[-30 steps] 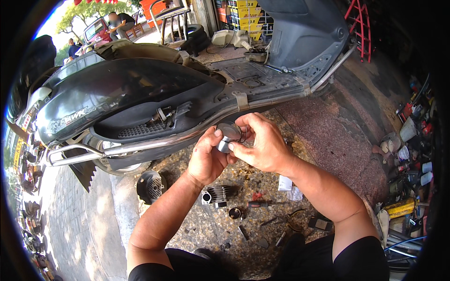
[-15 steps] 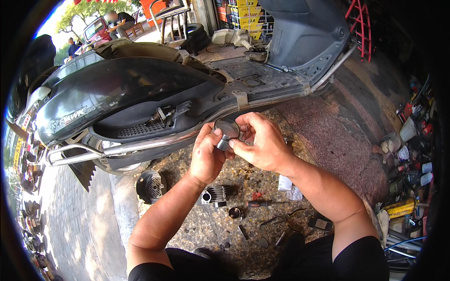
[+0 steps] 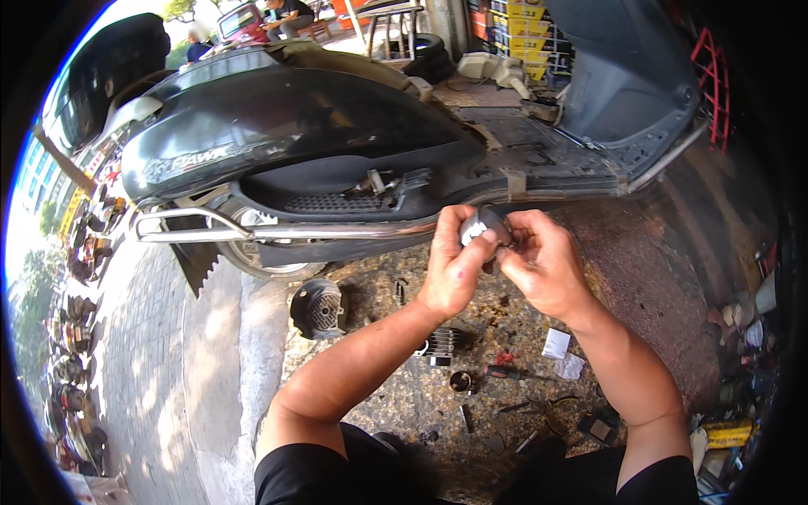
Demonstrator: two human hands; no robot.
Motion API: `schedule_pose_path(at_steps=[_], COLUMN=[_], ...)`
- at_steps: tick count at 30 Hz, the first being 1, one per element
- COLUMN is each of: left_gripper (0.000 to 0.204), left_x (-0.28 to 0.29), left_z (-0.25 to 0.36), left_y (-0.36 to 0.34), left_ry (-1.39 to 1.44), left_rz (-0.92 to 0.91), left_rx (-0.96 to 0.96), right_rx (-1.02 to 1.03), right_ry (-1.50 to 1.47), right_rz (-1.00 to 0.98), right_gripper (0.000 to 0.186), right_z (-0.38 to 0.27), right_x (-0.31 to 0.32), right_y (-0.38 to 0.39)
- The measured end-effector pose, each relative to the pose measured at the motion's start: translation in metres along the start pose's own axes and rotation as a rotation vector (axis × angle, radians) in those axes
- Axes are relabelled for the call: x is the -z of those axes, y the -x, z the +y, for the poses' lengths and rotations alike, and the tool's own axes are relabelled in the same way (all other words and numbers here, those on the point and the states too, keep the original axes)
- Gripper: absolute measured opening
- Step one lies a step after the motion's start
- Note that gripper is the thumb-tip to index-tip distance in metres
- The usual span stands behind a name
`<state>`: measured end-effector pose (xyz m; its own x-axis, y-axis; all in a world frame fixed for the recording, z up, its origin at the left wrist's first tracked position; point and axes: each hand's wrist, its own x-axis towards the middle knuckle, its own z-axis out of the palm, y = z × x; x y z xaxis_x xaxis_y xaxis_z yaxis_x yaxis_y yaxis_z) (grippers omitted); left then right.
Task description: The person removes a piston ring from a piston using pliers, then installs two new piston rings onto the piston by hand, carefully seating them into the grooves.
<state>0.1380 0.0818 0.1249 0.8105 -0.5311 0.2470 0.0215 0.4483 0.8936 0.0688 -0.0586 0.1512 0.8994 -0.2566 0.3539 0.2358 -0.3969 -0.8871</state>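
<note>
A shiny grey metal piston [image 3: 483, 224] is held up in front of the scooter's lower rail. My left hand [image 3: 452, 271] grips it from the left side, with the thumb across its front. The fingers of my right hand [image 3: 545, 268] are closed at the piston's right edge, pinching there; whether a thin ring sits between them is too small to tell. Below my hands, on the stained ground, a finned engine cylinder [image 3: 441, 343] lies partly behind my left forearm. Near it is a small dark round part [image 3: 461, 382].
Across the far side stands a black scooter [image 3: 311, 126]. A round slotted cover [image 3: 317, 309] lies to the left. A screwdriver [image 3: 495, 371], a white box [image 3: 555, 343] and small tools lie on the ground. Clutter with a yellow item [image 3: 729, 435] is at right.
The piston has turned in my hands, and its bright side now shows. My view has shifted left, so the scene sits farther right. Both hands still hold the piston.
</note>
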Motion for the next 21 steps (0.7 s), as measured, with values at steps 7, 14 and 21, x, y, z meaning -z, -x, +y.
schedule_pose_path(at_steps=[7, 14, 21], left_gripper=[0.032, 0.025, 0.028], left_x=[0.002, 0.000, -0.003], left_z=[0.000, 0.002, 0.013], left_y=[-0.003, -0.006, -0.009], left_ry=[-0.215, -0.252, -0.249], left_rz=[0.039, 0.058, 0.149], left_rx=[-0.053, -0.230, -0.286], right_rx=[-0.062, -0.138, -0.110], right_ry=[-0.202, -0.312, -0.318], right_rz=[-0.118, -0.157, -0.170], right_gripper=[0.031, 0.037, 0.042], right_z=[-0.011, -0.012, -0.011], right_x=[0.002, -0.001, -0.006], right_y=[0.000, -0.003, -0.005])
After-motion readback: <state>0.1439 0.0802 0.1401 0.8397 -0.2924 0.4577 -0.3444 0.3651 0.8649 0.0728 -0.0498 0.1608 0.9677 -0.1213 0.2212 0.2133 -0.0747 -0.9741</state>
